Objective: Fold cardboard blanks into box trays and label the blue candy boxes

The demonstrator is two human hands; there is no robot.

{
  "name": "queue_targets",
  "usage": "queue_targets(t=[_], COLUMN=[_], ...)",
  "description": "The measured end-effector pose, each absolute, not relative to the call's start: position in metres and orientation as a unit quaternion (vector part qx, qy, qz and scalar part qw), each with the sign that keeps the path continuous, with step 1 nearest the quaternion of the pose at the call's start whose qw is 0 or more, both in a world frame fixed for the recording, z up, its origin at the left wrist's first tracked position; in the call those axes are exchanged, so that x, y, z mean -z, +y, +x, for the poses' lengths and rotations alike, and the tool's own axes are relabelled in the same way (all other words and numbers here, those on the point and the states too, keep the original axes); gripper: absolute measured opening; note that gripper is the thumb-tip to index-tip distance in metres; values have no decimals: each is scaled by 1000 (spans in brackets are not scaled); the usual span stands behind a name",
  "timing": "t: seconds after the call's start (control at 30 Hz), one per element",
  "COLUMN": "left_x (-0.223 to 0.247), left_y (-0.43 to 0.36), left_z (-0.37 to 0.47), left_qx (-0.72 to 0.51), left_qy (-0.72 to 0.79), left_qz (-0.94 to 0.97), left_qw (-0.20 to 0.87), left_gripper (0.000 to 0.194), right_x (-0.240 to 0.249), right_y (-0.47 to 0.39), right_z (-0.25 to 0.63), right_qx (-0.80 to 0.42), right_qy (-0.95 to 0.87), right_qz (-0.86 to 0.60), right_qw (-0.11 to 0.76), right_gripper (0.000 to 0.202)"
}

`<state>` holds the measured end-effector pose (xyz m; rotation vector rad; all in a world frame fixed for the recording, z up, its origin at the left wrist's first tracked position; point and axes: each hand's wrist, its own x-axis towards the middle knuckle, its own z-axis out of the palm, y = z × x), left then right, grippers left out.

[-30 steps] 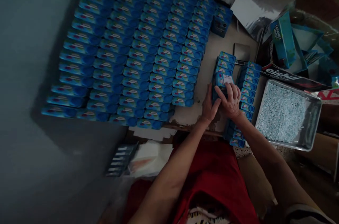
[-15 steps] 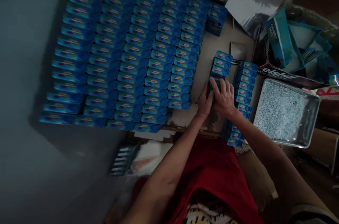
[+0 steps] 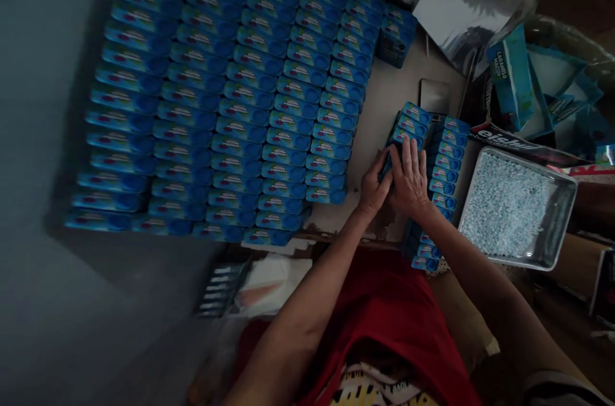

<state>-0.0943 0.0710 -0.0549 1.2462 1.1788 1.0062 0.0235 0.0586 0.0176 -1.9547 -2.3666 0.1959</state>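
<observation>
Bracketing an apparently incomplete box row (image 3: 416,113) at near end with left hand (image 3: 373,187) and right hand (image 3: 410,180), with grip too hidden to tell, beside a seemingly finished left block (image 3: 239,129).

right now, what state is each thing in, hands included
left hand: against a blue box, grip hidden
right hand: fingers extended over it, grip hidden
blue box: mostly covered by the hands
large block of blue boxes: packed in columns
right-hand row of boxes: lined up
metal tray: partly filled
pellets: loose, inside the tray
</observation>
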Motion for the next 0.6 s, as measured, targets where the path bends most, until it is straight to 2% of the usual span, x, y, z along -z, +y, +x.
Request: queue_targets(t=[0.23, 0.4, 0.5, 0.6], left_x=[87, 72, 51, 40], left_y=[85, 84, 71, 74], left_z=[-80, -87, -97, -103], left_qx=[-428, -400, -417, -418], left_qy=[522, 549, 578, 575], left_qz=[555, 480, 390, 394], left_qw=[486, 555, 583, 582], left_gripper=[61, 79, 80, 80], right_x=[-4, -17, -26, -16], right_y=[81, 74, 58, 55], right_z=[32, 40, 47, 49], right_qx=[-117, -183, -251, -380], right_qy=[-765, -759, -664, -455], right_qz=[-633, -624, -686, -720], right_qw=[25, 34, 160, 362], right_gripper=[80, 97, 111, 102])
